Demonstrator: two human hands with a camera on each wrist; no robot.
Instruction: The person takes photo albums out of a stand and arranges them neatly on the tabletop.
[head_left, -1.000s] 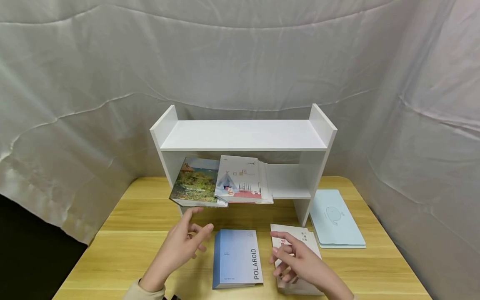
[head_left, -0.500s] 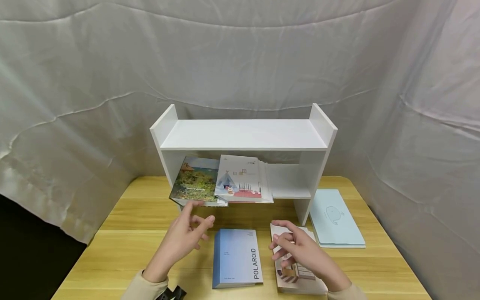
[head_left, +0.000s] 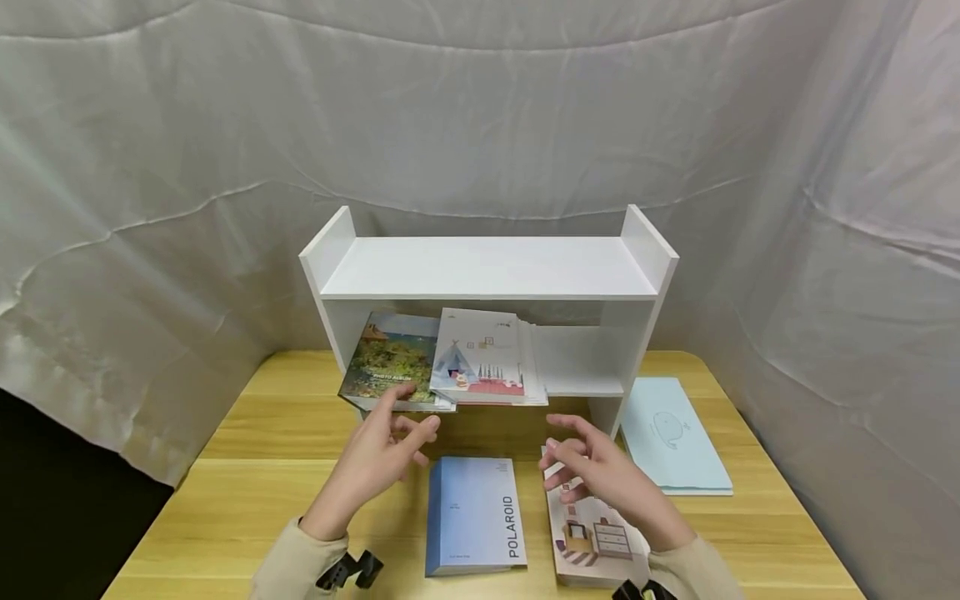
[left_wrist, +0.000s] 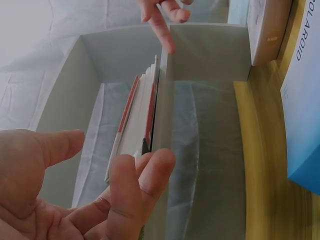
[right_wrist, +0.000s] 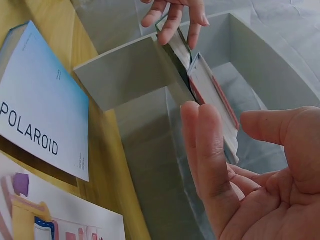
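My left hand point(head_left: 375, 458) is raised in front of the shelf, thumb and fingers apart, its index fingertip overlapping the lower edge of a photo album point(head_left: 390, 354) with a garden-picture cover. Nothing is between its fingers. My right hand point(head_left: 600, 467), also holding nothing, hovers with loosely bent fingers over a book with a furniture drawing point(head_left: 596, 542). On the middle shelf a white book with a tent picture point(head_left: 476, 354) lies partly over the album, other books under it. A blue POLAROID album point(head_left: 476, 517) lies on the table between the hands.
A white two-tier shelf point(head_left: 487, 267) stands at the back of the wooden table point(head_left: 247, 492), grey cloth point(head_left: 480, 125) behind it. To its right lies a pale blue book with a whale drawing point(head_left: 671, 433). Dark wrist mounts point(head_left: 351, 570) sit at the sleeves.
Both hands have moved forward toward the shelf, the left one up to the photo album's edge. More of the furniture-drawing book's cover shows. The books have stayed in place.
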